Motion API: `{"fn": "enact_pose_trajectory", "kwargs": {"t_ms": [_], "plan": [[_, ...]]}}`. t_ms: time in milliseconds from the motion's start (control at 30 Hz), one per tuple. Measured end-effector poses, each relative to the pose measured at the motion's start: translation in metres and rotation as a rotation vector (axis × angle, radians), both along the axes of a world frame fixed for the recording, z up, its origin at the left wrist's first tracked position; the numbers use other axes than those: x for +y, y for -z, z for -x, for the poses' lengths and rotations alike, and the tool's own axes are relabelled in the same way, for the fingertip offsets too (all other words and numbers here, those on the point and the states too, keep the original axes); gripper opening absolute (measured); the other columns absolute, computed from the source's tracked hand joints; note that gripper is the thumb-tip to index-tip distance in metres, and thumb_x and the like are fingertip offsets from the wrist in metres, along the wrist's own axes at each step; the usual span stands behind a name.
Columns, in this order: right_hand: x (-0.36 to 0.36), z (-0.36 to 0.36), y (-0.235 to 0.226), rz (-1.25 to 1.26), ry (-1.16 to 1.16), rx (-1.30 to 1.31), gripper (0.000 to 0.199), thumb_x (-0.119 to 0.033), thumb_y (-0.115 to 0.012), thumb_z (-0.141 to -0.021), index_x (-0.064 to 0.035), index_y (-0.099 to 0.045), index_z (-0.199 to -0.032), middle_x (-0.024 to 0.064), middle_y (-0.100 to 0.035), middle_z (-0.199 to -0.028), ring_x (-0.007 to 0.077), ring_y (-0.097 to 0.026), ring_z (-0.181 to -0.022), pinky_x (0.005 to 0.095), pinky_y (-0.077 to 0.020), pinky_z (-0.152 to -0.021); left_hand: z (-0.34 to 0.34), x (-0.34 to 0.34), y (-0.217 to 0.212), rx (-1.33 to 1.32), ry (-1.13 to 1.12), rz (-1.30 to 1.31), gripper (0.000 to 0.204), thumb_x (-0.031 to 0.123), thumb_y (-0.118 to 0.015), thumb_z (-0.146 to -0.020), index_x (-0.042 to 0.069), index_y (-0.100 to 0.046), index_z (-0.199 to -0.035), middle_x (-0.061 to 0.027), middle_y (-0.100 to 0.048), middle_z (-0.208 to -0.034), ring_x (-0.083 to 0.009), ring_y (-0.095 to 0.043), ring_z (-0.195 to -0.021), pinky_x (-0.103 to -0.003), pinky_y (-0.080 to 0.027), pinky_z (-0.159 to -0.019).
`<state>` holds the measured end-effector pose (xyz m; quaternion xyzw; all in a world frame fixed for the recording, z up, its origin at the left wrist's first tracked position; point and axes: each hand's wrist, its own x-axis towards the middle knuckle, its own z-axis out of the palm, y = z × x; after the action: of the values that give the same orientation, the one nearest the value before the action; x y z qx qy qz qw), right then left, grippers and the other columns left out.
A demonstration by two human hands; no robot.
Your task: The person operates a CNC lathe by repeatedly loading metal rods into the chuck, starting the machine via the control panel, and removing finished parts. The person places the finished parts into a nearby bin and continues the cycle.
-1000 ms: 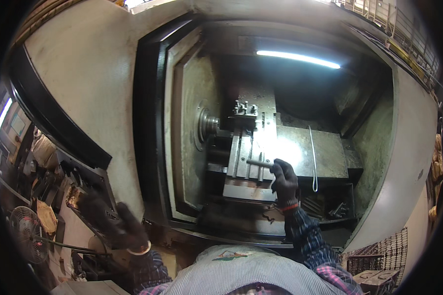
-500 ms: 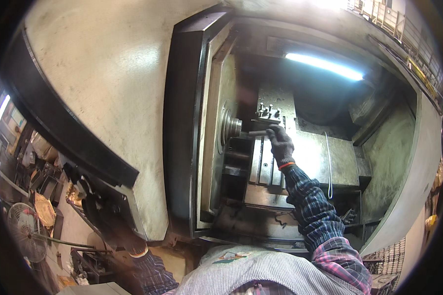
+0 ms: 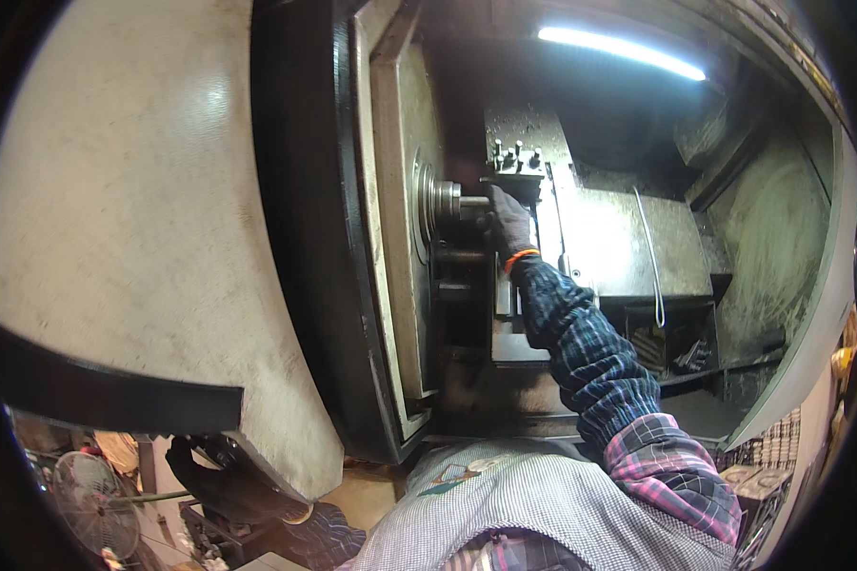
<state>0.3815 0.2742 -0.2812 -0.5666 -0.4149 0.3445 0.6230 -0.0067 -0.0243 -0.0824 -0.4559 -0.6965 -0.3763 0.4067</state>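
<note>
My right hand (image 3: pixel 510 221), in a dark grey glove, is closed around a thin metal rod (image 3: pixel 474 201) inside the lathe. The far end of the rod meets the round collet (image 3: pixel 446 201) of the spindle; whether it sits inside the bore cannot be told. Just beyond the hand is a tool block (image 3: pixel 518 160) with several upright bolts. At the lower left, my left hand (image 3: pixel 233 483), also in a dark glove, is by the lower edge of the pale machine door (image 3: pixel 162 238). Shadow hides its fingers.
A bright tube lamp (image 3: pixel 624 52) lights the lathe's interior. A looped white hook rod (image 3: pixel 650 252) lies over the metal slide cover (image 3: pixel 676 238). Black door framing (image 3: pixel 319 238) stands left of the spindle. Beyond my left hand is a fan (image 3: pixel 95 500).
My right hand has moved left with the rod, bringing its end from short of the collet up to it. The view has shifted, and the left hand stays low beside the door.
</note>
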Motion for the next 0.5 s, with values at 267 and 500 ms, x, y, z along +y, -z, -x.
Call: {"fn": "enact_pose_trajectory", "kwargs": {"t_ms": [267,500], "plan": [[-0.005,0.056,-0.011,0.250,-0.080,-0.132,0.097,-0.061,-0.075,-0.083,0.0020,-0.042,-0.149,0.0242,-0.069,-0.119,0.0359,-0.067,-0.112,0.0422,-0.0526,-0.095,0.002,0.005,-0.015,0.057,0.057,-0.033,0.035,0.020,-0.054,-0.107,-0.003,-0.059,-0.132,-0.0186,-0.066,-0.125,-0.0325,-0.067,-0.113,-0.041,-0.055,-0.098],[-0.012,0.062,-0.025,0.360,-0.025,-0.220,0.096,-0.066,-0.074,-0.082,0.0002,-0.046,-0.146,0.0242,-0.066,-0.126,0.0385,-0.065,-0.115,0.0461,-0.0506,-0.096,0.008,0.007,-0.020,0.076,0.085,-0.039,0.036,0.020,-0.053,-0.107,-0.004,-0.058,-0.133,-0.0192,-0.065,-0.127,-0.0338,-0.066,-0.115,-0.042,-0.054,-0.099]]}}
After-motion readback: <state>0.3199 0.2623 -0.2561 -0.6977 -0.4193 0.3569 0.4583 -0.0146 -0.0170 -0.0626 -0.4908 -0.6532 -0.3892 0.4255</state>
